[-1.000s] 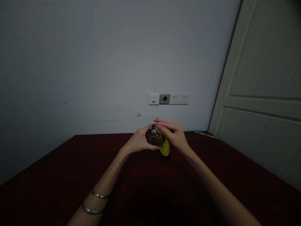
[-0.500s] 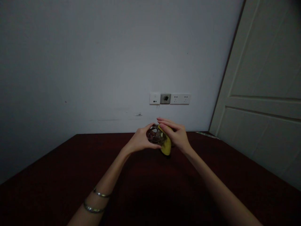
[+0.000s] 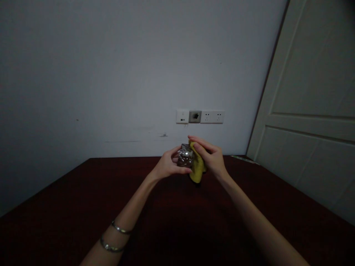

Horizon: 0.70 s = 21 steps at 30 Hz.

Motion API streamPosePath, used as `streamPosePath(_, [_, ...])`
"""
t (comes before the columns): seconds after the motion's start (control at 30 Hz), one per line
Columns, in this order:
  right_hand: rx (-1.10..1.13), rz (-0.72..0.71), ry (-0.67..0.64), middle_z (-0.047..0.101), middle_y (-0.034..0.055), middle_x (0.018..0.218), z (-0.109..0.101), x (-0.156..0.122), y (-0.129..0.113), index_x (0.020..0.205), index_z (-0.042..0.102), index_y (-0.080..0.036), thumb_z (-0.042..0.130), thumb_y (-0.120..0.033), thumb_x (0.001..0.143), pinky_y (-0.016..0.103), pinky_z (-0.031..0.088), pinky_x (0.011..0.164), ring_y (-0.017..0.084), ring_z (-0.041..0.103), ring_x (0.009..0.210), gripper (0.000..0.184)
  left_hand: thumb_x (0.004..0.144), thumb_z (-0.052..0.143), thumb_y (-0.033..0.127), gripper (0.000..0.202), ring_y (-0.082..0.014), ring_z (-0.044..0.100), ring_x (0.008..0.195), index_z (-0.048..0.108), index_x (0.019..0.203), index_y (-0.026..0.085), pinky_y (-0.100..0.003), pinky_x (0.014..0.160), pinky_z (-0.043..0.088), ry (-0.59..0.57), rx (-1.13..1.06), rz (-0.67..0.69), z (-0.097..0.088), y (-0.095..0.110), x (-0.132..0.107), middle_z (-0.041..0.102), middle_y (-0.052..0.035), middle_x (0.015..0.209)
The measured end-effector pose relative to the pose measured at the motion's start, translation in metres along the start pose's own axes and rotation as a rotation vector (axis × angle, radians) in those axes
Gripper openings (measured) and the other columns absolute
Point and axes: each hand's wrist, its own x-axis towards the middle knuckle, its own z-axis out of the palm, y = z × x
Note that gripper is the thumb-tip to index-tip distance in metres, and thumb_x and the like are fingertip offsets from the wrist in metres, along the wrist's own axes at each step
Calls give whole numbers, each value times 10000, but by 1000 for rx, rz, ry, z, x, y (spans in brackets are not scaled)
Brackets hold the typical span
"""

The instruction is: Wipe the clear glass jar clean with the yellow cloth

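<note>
1. As both forearms [image 3: 130, 210] reach out over the dark red-brown table [image 3: 177, 221], two silver bangles [image 3: 115, 236] ring the left one, well back from the wrist and close to the camera.
2. Now to the left hand [image 3: 169, 165]: it's clenched in a firm curl, grasping the small clear glass vessel [image 3: 185, 156] from the left side, with the fingers wrapped around and the thumb running along its lower edge.
3. Over to the right hand [image 3: 210, 159]: it's closed too, grasping the yellow cloth [image 3: 197, 166] and pressing it against the right side of the vessel, with the fingertips [image 3: 194, 137] arching over the top.
4. Right between the two hands sits that vessel, held up off the table, its faceted surface catching the light; whether the dark tone inside is contents or shadow, I can't tell from here.
5. The yellow cloth bunches under the right palm and hangs below both hands, its lower fold just above the tabletop or touching it, too dim to call.
6. Beyond the right hand, at the far corner of the table, a thin paper strip [image 3: 244, 157] lies along the edge.
7. Straight ahead, above the hands, a white socket panel [image 3: 200, 116] is set low in the pale white wall [image 3: 83, 74].
8. Farther right of the hands stands a cream panelled door [image 3: 307, 111], tilted in the wide view.
</note>
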Motion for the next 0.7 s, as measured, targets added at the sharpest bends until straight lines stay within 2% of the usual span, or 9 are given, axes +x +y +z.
streamPosePath(0.07, [-4, 28, 14, 725, 26, 1070, 0, 0, 1, 932, 745, -287, 673, -328, 783, 429, 453, 1019, 209, 647, 1065, 171, 505, 867, 217, 759, -248, 640, 999, 544, 1188, 140, -373, 878, 505, -3, 1, -11, -1, -1, 0, 642, -124, 1148])
streamPosePath(0.27, [-57, -150, -97, 705, 14, 1120, 2, -5, -8, 940, 741, -309, 674, -275, 787, 442, 417, 1050, 217, 584, 1171, 170, 520, 861, 219, 726, -237, 642, 989, 540, 1164, 126, -368, 867, 511, 27, 17, -30, -1, -2, 1, 638, -129, 1145])
streamPosePath(0.37, [-10, -73, -107, 707, 22, 1116, -2, -2, -4, 918, 747, -296, 679, -335, 778, 443, 435, 1032, 223, 605, 1139, 160, 514, 863, 205, 741, -236, 637, 1006, 537, 1174, 128, -361, 881, 504, 1, 14, -19, -1, 1, 0, 629, -130, 1167])
streamPosePath(0.43, [18, 34, -71, 716, 32, 1095, -5, 1, 1, 924, 747, -286, 675, -379, 775, 441, 449, 1017, 222, 631, 1095, 190, 523, 858, 202, 742, -233, 640, 1005, 533, 1186, 130, -358, 886, 501, -21, 8, -30, -1, 4, -1, 633, -128, 1164])
streamPosePath(0.5, [26, 80, -36, 720, 37, 1085, -6, 2, 3, 933, 746, -282, 670, -380, 780, 441, 450, 1016, 221, 639, 1078, 197, 532, 852, 206, 734, -224, 648, 985, 532, 1189, 128, -353, 877, 503, -21, 11, -55, 0, 6, -1, 647, -124, 1137])
streamPosePath(0.57, [13, 18, -60, 715, 29, 1099, -5, 0, 2, 923, 747, -293, 667, -335, 791, 440, 448, 1019, 219, 629, 1098, 159, 537, 848, 215, 716, -212, 654, 955, 543, 1177, 124, -339, 852, 510, 7, 37, -78, 1, 6, 0, 661, -115, 1104])
streamPosePath(0.7, [-106, -242, -248, 704, 12, 1121, -2, -6, -9, 952, 738, -317, 661, -201, 799, 458, 396, 1068, 219, 543, 1221, 207, 579, 808, 206, 625, -174, 660, 799, 573, 1149, 106, -279, 713, 518, 112, 168, -91, 3, 1, 5, 699, -75, 936])
